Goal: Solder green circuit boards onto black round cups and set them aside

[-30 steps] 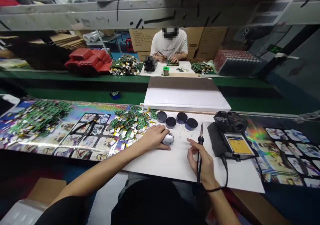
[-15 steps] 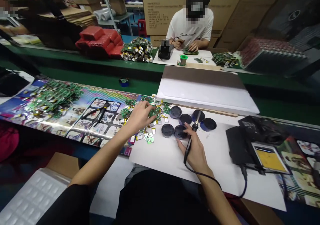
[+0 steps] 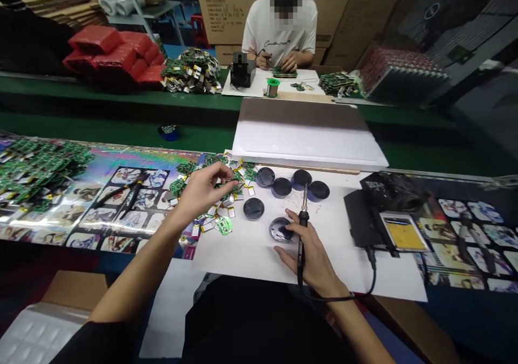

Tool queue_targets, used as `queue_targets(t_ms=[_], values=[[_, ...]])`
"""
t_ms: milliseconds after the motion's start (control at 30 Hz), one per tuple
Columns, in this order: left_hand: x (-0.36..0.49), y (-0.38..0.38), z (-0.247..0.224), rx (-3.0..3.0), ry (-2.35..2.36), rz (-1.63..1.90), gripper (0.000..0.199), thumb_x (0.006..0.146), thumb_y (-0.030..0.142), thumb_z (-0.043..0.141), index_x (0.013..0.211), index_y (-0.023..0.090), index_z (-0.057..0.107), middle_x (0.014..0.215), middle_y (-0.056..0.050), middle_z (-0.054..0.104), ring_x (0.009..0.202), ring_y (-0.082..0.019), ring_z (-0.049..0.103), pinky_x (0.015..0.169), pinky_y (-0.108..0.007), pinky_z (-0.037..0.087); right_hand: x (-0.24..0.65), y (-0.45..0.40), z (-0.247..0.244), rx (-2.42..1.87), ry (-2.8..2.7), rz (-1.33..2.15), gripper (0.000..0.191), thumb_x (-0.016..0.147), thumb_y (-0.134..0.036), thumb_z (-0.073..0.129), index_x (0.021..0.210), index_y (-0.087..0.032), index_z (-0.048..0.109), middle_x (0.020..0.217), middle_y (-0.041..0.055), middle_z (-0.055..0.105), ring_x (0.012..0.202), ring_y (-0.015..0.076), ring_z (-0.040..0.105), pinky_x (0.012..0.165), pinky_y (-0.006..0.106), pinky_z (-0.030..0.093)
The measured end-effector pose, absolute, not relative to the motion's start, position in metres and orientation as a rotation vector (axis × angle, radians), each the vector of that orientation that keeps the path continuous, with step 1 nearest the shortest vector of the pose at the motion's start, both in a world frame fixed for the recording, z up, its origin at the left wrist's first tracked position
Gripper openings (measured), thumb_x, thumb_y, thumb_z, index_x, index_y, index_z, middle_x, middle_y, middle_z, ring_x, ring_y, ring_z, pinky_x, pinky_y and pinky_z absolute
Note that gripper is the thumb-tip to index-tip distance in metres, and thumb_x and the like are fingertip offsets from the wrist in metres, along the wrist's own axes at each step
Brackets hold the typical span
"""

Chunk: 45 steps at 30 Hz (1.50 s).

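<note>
My right hand (image 3: 313, 250) holds a soldering iron (image 3: 301, 237), its tip pointing away from me. The fingers of that hand also rest at a round black housing (image 3: 280, 230) on the white sheet. My left hand (image 3: 208, 188) is closed in a pinch over a heap of small green circuit boards with silver battery cells (image 3: 226, 211). A small circuit board (image 3: 231, 181) shows partly at its fingertips. A single round green board (image 3: 224, 226) lies at the heap's near edge. Beside the heap sits another black housing (image 3: 253, 209), with several more behind it (image 3: 282, 188).
A black soldering station (image 3: 358, 218) with a yellow sponge tray (image 3: 402, 233) stands at right. Pliers (image 3: 131, 194) and more boards (image 3: 44, 164) lie at left. A white foam panel (image 3: 307, 137) borders the far side. A co-worker (image 3: 281, 34) handles boards across the bench.
My right hand has drawn one black housing nearer to me, apart from the others. My left hand has closed from spread fingers to a pinch. The view has shifted right.
</note>
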<state>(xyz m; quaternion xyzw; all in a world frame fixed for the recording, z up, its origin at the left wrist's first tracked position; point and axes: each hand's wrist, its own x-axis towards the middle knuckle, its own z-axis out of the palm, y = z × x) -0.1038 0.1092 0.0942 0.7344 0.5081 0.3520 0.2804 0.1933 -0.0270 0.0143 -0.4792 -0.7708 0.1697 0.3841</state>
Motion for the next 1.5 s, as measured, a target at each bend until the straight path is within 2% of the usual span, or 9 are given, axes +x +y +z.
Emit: queue_targets(t_ms=[200,533,700,800,933,1200,1300,1400,1500], values=[[-0.041,0.077,0.113,1.583,0.961,0.794,0.036,0.083,0.044,0.09,0.092,0.017,0.068,0.081,0.0,0.066,0.068,-0.011,0.06,0.062,-0.022,0.048,0.189,-0.025,0.051,-1.039,-1.77,0.389,0.058,0.09,-0.016,0.083,0.135,-0.028,0.048,0.156,0.0214,0.061,0.147,0.0334,0.061,0.115,0.06,0.058],[0.019,0.052,0.082,1.191,0.762,0.827,0.05,0.079,0.042,0.096,0.104,0.019,0.059,0.088,-0.001,0.069,0.075,-0.012,0.068,0.068,-0.021,0.055,0.194,-0.024,0.051,-0.983,-1.667,0.421,0.058,0.091,-0.01,0.082,0.134,-0.03,0.05,0.14,0.0131,0.07,0.13,0.0255,0.073,0.107,0.047,0.067],[-0.003,0.037,0.072,1.445,0.847,0.94,0.037,0.099,0.036,0.078,0.127,0.024,0.057,0.124,-0.009,0.068,0.122,-0.022,0.069,0.104,-0.033,0.059,0.218,-0.031,0.046,-1.07,-1.537,0.547,0.056,0.089,-0.008,0.082,0.132,-0.029,0.052,0.139,0.0134,0.067,0.135,0.0275,0.067,0.111,0.049,0.061],[-0.019,0.021,0.056,1.739,0.865,0.812,0.058,0.098,0.03,0.077,0.148,0.03,0.047,0.153,-0.012,0.052,0.149,-0.028,0.051,0.127,-0.045,0.047,0.234,-0.036,0.036,-1.158,-1.532,0.554,0.055,0.089,-0.01,0.081,0.133,-0.026,0.052,0.138,0.0151,0.066,0.133,0.0285,0.068,0.109,0.05,0.06],[-0.014,0.005,0.029,2.04,0.975,0.729,0.085,0.093,0.04,0.086,0.162,0.032,0.036,0.158,-0.016,0.042,0.152,-0.036,0.045,0.129,-0.054,0.044,0.242,-0.04,0.022,-1.216,-1.601,0.59,0.052,0.09,-0.013,0.08,0.133,-0.027,0.053,0.137,0.0143,0.067,0.131,0.0283,0.069,0.107,0.048,0.061],[0.008,0.02,0.012,2.006,0.734,0.721,0.07,0.1,0.015,0.068,0.161,0.028,0.037,0.156,-0.015,0.049,0.152,-0.027,0.048,0.13,-0.044,0.044,0.243,-0.039,0.02,-1.275,-1.722,0.548,0.051,0.093,-0.012,0.077,0.136,-0.026,0.054,0.139,0.0131,0.069,0.132,0.0261,0.07,0.11,0.044,0.059],[0.007,0.022,0.012,1.978,0.701,0.786,0.05,0.1,0.02,0.074,0.147,0.024,0.056,0.158,-0.016,0.049,0.154,-0.029,0.047,0.129,-0.046,0.044,0.244,-0.042,0.02,-1.304,-1.751,0.565,0.049,0.095,-0.014,0.076,0.138,-0.026,0.054,0.142,0.0131,0.068,0.133,0.0264,0.07,0.112,0.046,0.059],[0.007,0.023,0.012,2.044,0.693,0.963,0.014,0.101,0.021,0.075,0.115,0.022,0.076,0.148,-0.013,0.06,0.138,-0.026,0.06,0.114,-0.04,0.053,0.241,-0.044,0.019,-1.308,-1.777,0.593,0.049,0.097,-0.013,0.075,0.139,-0.026,0.054,0.144,0.0129,0.068,0.133,0.026,0.07,0.112,0.045,0.059],[0.007,0.023,0.013,2.036,0.71,1.088,0.009,0.1,0.017,0.076,0.107,0.021,0.08,0.127,-0.011,0.073,0.113,-0.02,0.069,0.099,-0.034,0.057,0.236,-0.044,0.02,-1.283,-1.833,0.574,0.049,0.097,-0.013,0.074,0.141,-0.027,0.055,0.143,0.0122,0.069,0.133,0.0267,0.069,0.111,0.046,0.06]])
